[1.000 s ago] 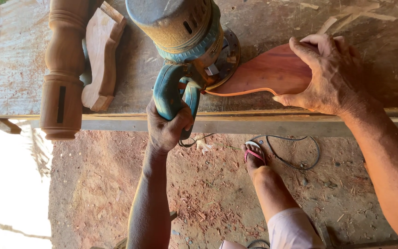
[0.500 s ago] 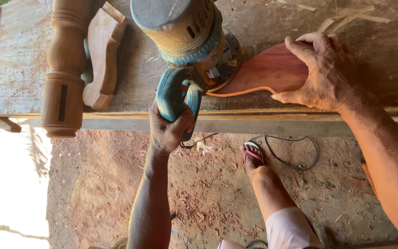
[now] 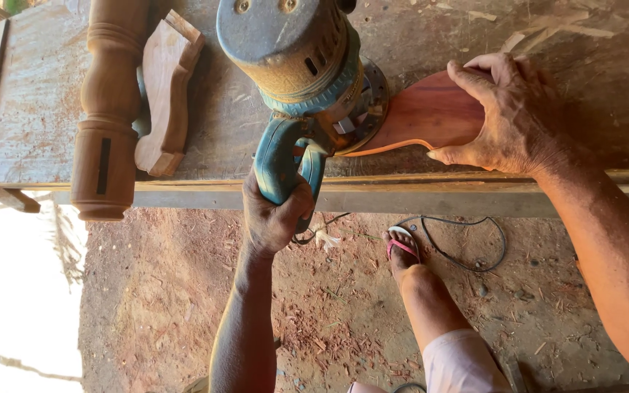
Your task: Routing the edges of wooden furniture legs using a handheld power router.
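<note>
My left hand (image 3: 274, 218) is clenched around the teal router (image 3: 307, 80) handle at six o'clock, steadying its base on the reddish curved wood piece (image 3: 424, 116), which my right hand (image 3: 507, 116) presses flat to the surface (image 3: 38, 124) at three o'clock.

The left hand (image 3: 277, 218) is curled in a tight grip, while the right hand (image 3: 507, 116) presses down, fingers (image 3: 475, 80) spread.

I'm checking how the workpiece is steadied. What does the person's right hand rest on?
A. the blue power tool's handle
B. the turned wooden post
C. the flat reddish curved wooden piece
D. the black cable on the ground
C: the right hand presses flat on the reddish curved wooden piece, while the left hand grips the blue power tool.
</note>
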